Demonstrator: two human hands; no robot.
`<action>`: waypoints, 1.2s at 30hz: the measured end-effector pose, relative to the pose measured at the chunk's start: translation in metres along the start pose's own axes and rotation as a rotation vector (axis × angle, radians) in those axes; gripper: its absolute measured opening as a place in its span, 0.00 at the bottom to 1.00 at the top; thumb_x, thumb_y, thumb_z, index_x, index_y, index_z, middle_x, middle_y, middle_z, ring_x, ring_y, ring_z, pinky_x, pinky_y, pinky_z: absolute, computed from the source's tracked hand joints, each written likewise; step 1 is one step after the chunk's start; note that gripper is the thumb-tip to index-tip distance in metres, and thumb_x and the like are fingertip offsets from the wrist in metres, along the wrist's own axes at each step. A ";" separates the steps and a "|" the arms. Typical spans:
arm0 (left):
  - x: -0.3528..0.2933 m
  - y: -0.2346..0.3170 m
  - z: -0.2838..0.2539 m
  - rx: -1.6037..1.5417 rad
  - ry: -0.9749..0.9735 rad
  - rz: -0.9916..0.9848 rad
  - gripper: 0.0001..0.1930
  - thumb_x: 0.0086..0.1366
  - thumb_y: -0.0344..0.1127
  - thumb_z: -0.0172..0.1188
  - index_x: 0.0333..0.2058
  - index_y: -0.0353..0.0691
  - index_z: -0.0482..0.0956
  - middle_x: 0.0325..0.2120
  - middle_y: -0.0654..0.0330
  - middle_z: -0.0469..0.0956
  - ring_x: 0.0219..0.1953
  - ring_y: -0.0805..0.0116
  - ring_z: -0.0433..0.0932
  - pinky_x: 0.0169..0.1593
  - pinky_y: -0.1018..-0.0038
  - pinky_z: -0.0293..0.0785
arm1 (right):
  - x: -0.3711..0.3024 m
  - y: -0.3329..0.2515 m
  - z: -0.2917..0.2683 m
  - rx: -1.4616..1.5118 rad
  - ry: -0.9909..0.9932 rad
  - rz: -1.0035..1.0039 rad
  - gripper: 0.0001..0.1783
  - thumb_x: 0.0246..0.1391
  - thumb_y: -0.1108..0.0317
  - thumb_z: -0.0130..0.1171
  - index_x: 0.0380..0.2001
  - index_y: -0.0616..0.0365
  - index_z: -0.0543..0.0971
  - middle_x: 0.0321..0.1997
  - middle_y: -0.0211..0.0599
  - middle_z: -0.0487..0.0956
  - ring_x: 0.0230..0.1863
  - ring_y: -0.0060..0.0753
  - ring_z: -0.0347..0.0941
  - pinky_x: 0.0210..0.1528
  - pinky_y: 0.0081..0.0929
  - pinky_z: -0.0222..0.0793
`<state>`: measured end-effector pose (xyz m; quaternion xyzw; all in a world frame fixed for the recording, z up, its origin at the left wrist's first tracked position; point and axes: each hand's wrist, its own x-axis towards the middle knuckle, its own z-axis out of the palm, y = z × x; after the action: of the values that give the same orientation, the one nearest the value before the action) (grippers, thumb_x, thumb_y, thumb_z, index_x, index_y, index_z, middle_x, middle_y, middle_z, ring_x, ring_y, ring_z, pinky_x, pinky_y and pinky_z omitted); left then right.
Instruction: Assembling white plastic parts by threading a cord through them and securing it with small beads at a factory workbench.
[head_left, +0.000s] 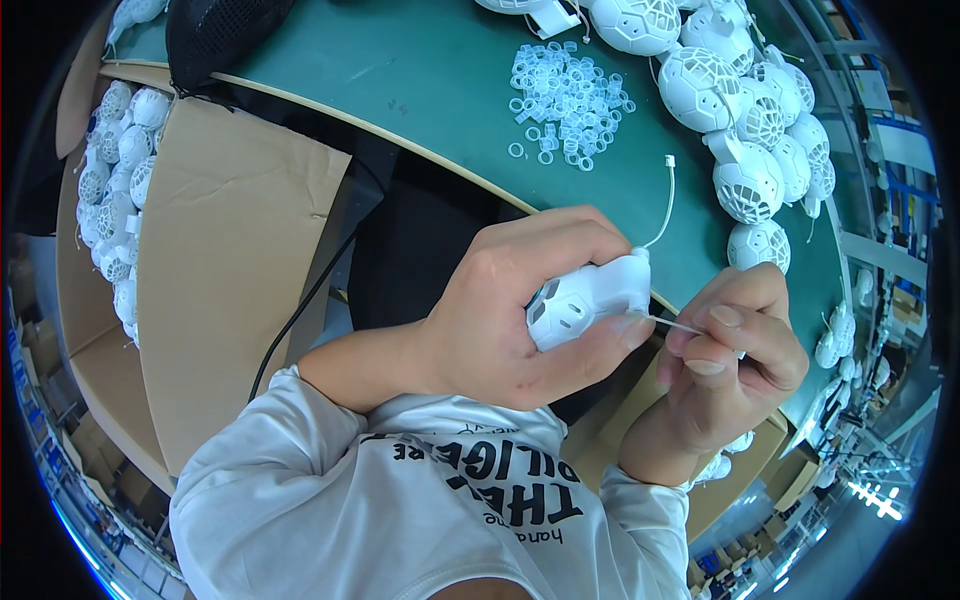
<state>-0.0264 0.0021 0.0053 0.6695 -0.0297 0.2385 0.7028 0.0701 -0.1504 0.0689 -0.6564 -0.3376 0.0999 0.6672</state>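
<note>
My left hand [535,310] is wrapped round a white plastic housing [600,295] with a rounded, vented body and a short neck. From the neck's far side a thin white cable [667,205] with a small white connector sticks up over the table. A second thin wire [677,325] leaves the neck's near side and runs to my right hand [735,360]. There the thumb and fingertips pinch it, and the wire looks taut. The fingers of my left hand hide part of the housing.
Small clear plastic rings [570,100] lie in a pile on the green table [400,100]. Several white ball-shaped housings [750,185] crowd its right side. At left, a cardboard box [230,220] holds more of them. A black mesh item [220,40] sits at the far left.
</note>
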 end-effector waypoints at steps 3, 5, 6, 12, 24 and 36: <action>-0.001 -0.001 0.001 -0.016 -0.020 0.010 0.16 0.63 0.34 0.63 0.43 0.26 0.77 0.36 0.48 0.80 0.34 0.64 0.79 0.36 0.73 0.75 | -0.001 -0.007 0.002 0.019 0.029 0.052 0.15 0.38 0.70 0.80 0.31 0.62 0.87 0.30 0.41 0.79 0.24 0.26 0.76 0.23 0.17 0.65; -0.001 -0.003 0.001 -0.026 -0.001 0.033 0.16 0.64 0.34 0.63 0.43 0.26 0.77 0.37 0.47 0.80 0.34 0.64 0.79 0.37 0.73 0.75 | -0.001 -0.008 0.002 0.028 0.046 0.079 0.15 0.38 0.70 0.80 0.30 0.62 0.87 0.30 0.40 0.79 0.24 0.26 0.76 0.23 0.17 0.65; -0.001 -0.004 0.001 -0.031 0.008 0.045 0.16 0.64 0.34 0.62 0.43 0.26 0.77 0.37 0.47 0.80 0.34 0.64 0.79 0.37 0.73 0.75 | -0.002 -0.007 0.001 0.008 0.038 0.059 0.14 0.38 0.70 0.80 0.30 0.62 0.87 0.30 0.40 0.79 0.24 0.26 0.76 0.24 0.17 0.65; 0.002 -0.002 -0.002 -0.016 -0.016 0.008 0.15 0.64 0.34 0.62 0.43 0.26 0.77 0.36 0.48 0.80 0.34 0.64 0.79 0.38 0.73 0.75 | -0.004 -0.006 0.004 -0.023 0.036 0.016 0.14 0.37 0.70 0.80 0.29 0.62 0.87 0.30 0.40 0.79 0.24 0.26 0.76 0.24 0.18 0.64; 0.000 0.003 -0.002 -0.041 -0.045 -0.038 0.15 0.60 0.30 0.66 0.42 0.27 0.77 0.37 0.50 0.80 0.35 0.65 0.79 0.38 0.73 0.74 | -0.004 -0.003 0.004 0.013 0.033 -0.008 0.14 0.40 0.70 0.79 0.31 0.63 0.86 0.30 0.40 0.78 0.23 0.25 0.75 0.22 0.18 0.66; 0.013 0.001 0.018 -0.089 -0.257 -0.114 0.29 0.53 0.32 0.75 0.52 0.29 0.74 0.46 0.50 0.77 0.46 0.61 0.78 0.47 0.70 0.74 | 0.001 -0.015 -0.041 -0.303 -0.007 -0.060 0.08 0.41 0.78 0.73 0.29 0.66 0.88 0.28 0.45 0.83 0.26 0.30 0.79 0.25 0.18 0.71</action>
<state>-0.0106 -0.0117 0.0131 0.6632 -0.0920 0.1090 0.7347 0.0901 -0.1843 0.0870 -0.7387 -0.3707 0.0299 0.5621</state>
